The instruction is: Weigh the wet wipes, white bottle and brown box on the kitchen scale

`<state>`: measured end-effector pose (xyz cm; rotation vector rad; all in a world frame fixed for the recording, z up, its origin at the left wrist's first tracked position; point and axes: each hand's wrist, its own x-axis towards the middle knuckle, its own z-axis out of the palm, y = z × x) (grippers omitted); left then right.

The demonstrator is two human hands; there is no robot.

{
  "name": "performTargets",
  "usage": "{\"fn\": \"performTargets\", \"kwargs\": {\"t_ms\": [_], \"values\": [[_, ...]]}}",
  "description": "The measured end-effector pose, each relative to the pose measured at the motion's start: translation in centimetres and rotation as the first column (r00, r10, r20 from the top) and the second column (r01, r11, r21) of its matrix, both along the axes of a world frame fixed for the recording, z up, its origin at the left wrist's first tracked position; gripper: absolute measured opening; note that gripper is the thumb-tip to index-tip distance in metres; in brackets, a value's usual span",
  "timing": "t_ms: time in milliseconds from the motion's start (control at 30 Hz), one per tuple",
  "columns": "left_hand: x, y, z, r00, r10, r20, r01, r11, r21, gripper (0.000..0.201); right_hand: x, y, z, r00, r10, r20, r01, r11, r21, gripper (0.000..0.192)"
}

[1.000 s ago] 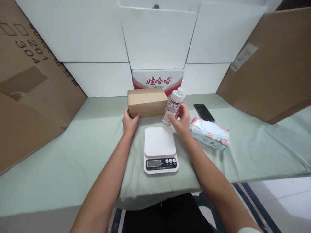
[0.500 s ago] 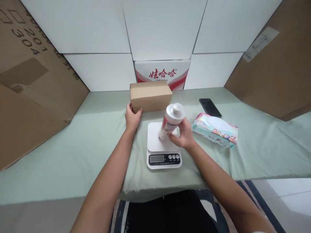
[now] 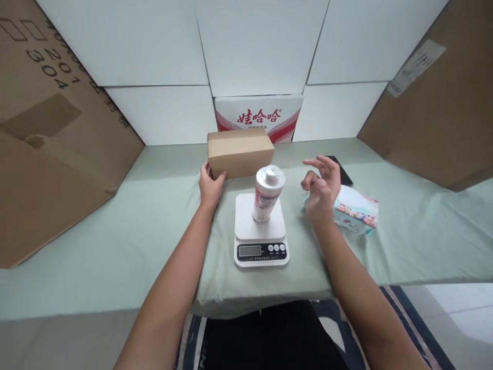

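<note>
Left of the left fingers (image 3: 210, 173), bare table (image 3: 127, 226) is left open as far as the leaning cardboard (image 3: 50, 149). Ahead of them, passage is blocked by the box (image 3: 240, 152). Between both hands, the bottle (image 3: 265, 192) on the scale (image 3: 260, 230) stands in the way. Under the right fingers (image 3: 321, 169), room is taken by the wipes (image 3: 356, 213) and phone (image 3: 344, 174).

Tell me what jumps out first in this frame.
A white plastic bottle with a red label stands upright on the white digital kitchen scale at the centre of the pale green cloth-covered table. The right hand hovers open beside it, empty, above a colourful wet-wipes pack. The left hand grips the corner of a brown cardboard box behind the scale.
</note>
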<state>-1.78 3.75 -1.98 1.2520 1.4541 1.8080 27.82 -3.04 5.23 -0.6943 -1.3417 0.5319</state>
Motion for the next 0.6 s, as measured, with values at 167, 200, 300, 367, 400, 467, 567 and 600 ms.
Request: {"fn": "performTargets", "kwargs": {"t_ms": [167, 200, 300, 367, 400, 467, 567, 600], "values": [[0.1, 0.0, 0.0, 1.000, -0.001, -0.004, 0.001, 1.000, -0.004, 0.067, -0.1, 0.1, -0.7, 0.977, 0.177, 0.117, -0.167, 0.982, -0.092, 0.048], [0.1, 0.0, -0.1, 1.000, -0.001, -0.004, 0.001, 1.000, -0.004, 0.068, -0.4, 0.0, -0.9, 0.963, 0.225, 0.147, -0.212, 0.972, -0.102, 0.050], [0.0, 0.1, -0.2, 1.000, -0.003, -0.005, 0.003, 1.000, -0.002, 0.069, -1.1, -0.7, -0.8, 0.910, 0.333, 0.247, -0.311, 0.942, -0.124, 0.053], [0.0, 0.2, -0.3, 1.000, -0.003, -0.004, 0.003, 1.000, -0.002, 0.069, -1.4, -1.1, -0.5, 0.874, 0.373, 0.312, -0.346, 0.928, -0.140, 0.050], [0.0, 0.2, -0.3, 1.000, -0.003, -0.003, 0.003, 1.000, -0.002, 0.069, -1.5, -1.3, -0.4, 0.858, 0.387, 0.339, -0.358, 0.922, -0.146, 0.047], [0.0, 0.1, -0.2, 1.000, -0.002, 0.004, 0.002, 1.000, 0.001, 0.069, -1.7, -1.6, -0.3, 0.829, 0.413, 0.378, -0.383, 0.911, -0.154, 0.042], [0.1, 0.0, -0.1, 1.000, 0.001, 0.010, -0.001, 1.000, -0.002, 0.067, -1.9, -1.9, -0.5, 0.786, 0.462, 0.412, -0.417, 0.887, -0.199, 0.034], [0.1, 0.0, 0.0, 1.000, 0.001, 0.011, -0.001, 1.000, -0.005, 0.067, -2.0, -1.9, -0.6, 0.778, 0.475, 0.411, -0.422, 0.880, -0.218, 0.033]]}}
